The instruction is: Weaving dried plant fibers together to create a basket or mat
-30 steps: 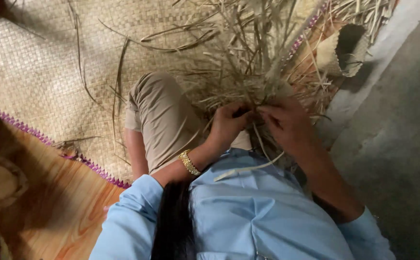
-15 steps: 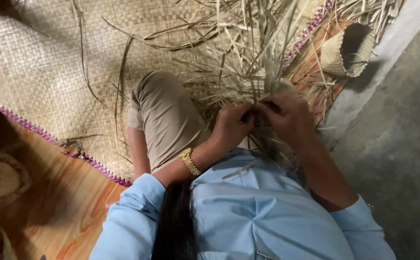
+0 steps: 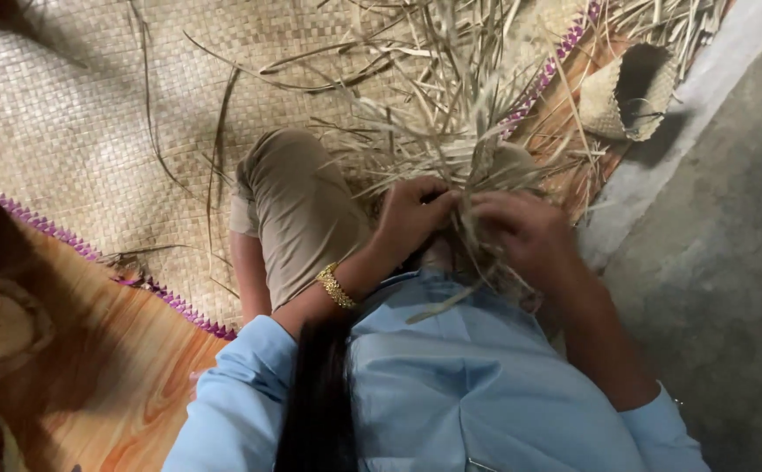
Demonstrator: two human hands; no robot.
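My left hand (image 3: pixel 411 214) and my right hand (image 3: pixel 521 232) meet at the centre of the view, both closed around the bundle of dried straw strips (image 3: pixel 459 131). The fingers of each grip are curled tight on the base of the bundle, just above my lap; the strips fan outward from there toward 12 o'clock. A gold bracelet (image 3: pixel 337 286) sits on my left wrist.

Surface: I am seated on a woven straw mat (image 3: pixel 92 131) that covers the floor from 9 o'clock round to 12 o'clock. Its edge carries a purple zigzag trim (image 3: pixel 75 247) running diagonally toward 7 o'clock. Loose strips lie scattered over the mat. My bent knee in tan trousers (image 3: pixel 298 205) rests on it, just left of the hands.

Beyond the trim, at 8 o'clock, orange wood-grain flooring (image 3: pixel 118 385) shows. At 3 o'clock the ground is bare grey concrete (image 3: pixel 722 262), set off by a paler raised kerb (image 3: pixel 704 96) running toward 1 o'clock.

A small woven basket (image 3: pixel 630 92) lies on its side at 1 o'clock, mouth open, well apart from my hands. My light blue shirt (image 3: pixel 451 385) fills the 6 o'clock area.
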